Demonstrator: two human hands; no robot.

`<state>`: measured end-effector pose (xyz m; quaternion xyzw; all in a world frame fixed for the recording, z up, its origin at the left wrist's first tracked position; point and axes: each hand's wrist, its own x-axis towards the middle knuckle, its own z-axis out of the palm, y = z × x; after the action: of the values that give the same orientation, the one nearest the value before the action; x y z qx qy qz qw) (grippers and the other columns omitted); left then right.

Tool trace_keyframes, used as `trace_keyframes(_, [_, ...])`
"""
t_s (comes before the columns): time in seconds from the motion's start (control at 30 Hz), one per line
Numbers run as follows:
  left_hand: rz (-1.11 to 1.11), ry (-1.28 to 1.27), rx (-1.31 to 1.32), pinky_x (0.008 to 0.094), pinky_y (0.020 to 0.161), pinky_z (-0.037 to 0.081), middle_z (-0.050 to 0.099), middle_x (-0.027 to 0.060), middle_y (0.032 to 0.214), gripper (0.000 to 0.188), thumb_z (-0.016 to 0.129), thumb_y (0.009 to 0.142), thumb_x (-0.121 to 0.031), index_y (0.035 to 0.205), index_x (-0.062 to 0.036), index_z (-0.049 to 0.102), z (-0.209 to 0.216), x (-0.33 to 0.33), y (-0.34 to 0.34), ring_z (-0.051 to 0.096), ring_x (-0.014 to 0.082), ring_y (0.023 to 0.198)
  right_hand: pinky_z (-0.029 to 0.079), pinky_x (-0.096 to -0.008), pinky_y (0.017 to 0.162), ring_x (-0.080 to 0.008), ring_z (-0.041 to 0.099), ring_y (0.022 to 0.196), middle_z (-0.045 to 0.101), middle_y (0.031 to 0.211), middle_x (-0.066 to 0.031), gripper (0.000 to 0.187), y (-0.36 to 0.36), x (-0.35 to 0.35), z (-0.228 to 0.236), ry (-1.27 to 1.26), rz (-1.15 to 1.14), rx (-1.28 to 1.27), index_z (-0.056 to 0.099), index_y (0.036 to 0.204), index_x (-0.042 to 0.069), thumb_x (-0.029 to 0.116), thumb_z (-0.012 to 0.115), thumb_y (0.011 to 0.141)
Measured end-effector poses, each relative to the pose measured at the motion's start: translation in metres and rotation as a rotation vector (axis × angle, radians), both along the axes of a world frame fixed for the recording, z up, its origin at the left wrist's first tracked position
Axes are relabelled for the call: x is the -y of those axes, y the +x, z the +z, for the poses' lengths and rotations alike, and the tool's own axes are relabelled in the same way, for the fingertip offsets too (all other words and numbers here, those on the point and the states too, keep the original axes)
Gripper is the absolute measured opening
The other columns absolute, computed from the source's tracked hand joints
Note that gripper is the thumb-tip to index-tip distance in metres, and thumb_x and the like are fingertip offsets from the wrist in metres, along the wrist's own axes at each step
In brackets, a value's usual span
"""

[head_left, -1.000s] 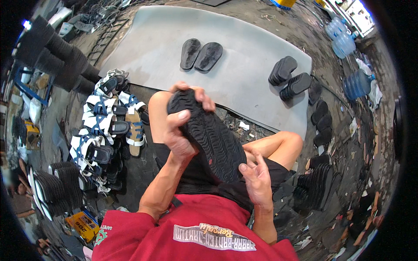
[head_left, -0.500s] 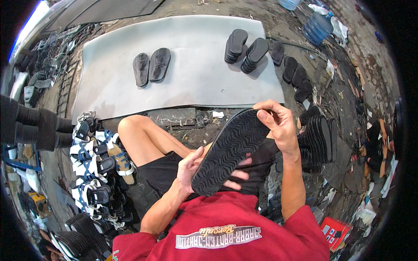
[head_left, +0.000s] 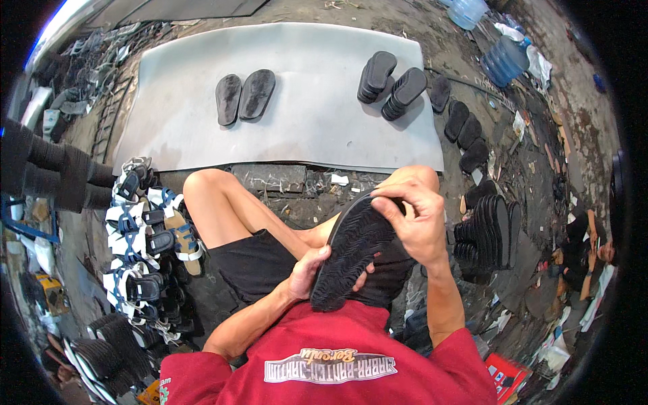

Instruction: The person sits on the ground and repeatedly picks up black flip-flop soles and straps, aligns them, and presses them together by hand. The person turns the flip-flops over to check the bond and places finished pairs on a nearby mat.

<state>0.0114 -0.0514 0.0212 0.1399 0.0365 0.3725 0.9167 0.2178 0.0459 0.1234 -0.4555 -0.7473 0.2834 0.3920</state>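
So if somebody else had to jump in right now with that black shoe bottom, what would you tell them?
Left hand: holds the lower end of the black ridged rubber sole, tread side up, over the lap.
Right hand: fingers pinch the sole's top end.
Around: two flat dark soles lie side by side on the grey sheet; two stacks of black soles at its far right; a standing row of soles beside the right knee; finished strapped sandals on the left.
Done: sandals piled.
Left: this sole has no straps.

The black sole (head_left: 352, 251) has a ridged tread; the sheet (head_left: 317, 121) is pale grey; the sandals (head_left: 145, 229) are blue and white.
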Motion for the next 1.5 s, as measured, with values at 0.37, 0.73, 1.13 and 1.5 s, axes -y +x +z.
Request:
trace_keyframes(0.37, [0.081, -0.093, -0.06, 0.0608, 0.108, 0.055, 0.064, 0.0238, 0.142, 0.078, 0.067, 0.099, -0.052, 0.155, -0.0003, 0.049, 0.001, -0.037, -0.022, 0.068, 0.0379, 0.125, 0.059, -0.0359, 0.087, -0.0221, 0.072, 0.095, 0.073, 0.116, -0.0119, 0.048, -0.026, 0.022, 0.005, 0.038, 0.078, -0.012, 0.069, 0.129, 0.005, 0.006, 0.088, 0.085])
trace_keyframes(0.73, [0.145, -0.061, -0.063, 0.0585, 0.103, 0.059, 0.047, 0.0141, 0.161, 0.107, 0.077, 0.089, -0.049, 0.172, -0.0137, 0.021, 0.008, -0.031, -0.026, 0.06, 0.0341, 0.135, 0.061, -0.0334, 0.079, -0.0218, 0.075, 0.087, 0.076, 0.102, -0.011, 0.036, -0.049, 0.048, -0.017, -0.137, -0.126, -0.3, 0.071, 0.119, 0.005, 0.001, 0.086, 0.087])
trace_keyframes(1.13, [0.362, -0.036, -0.37, 0.0416, 0.114, 0.051, 0.061, 0.0173, 0.146, 0.078, 0.067, 0.099, -0.051, 0.158, -0.0055, 0.044, 0.025, -0.023, -0.047, 0.065, 0.0275, 0.13, 0.054, -0.0477, 0.077, -0.0408, 0.066, 0.081, 0.066, 0.096, -0.0195, 0.036, -0.082, 0.052, -0.033, -0.011, -0.171, -0.059, 0.062, 0.126, -0.001, 0.026, 0.072, 0.105])
trace_keyframes(1.5, [1.128, 0.208, -1.251, 0.0304, 0.066, 0.039, 0.056, -0.0007, 0.078, 0.056, 0.037, 0.12, -0.04, 0.096, 0.0035, 0.062, 0.049, -0.041, -0.036, 0.046, 0.011, 0.075, 0.045, -0.0389, 0.058, -0.0268, 0.057, 0.058, 0.051, 0.067, -0.0123, 0.046, -0.111, 0.025, -0.022, -0.112, -0.006, -0.285, 0.055, 0.089, 0.002, 0.038, 0.047, 0.116])
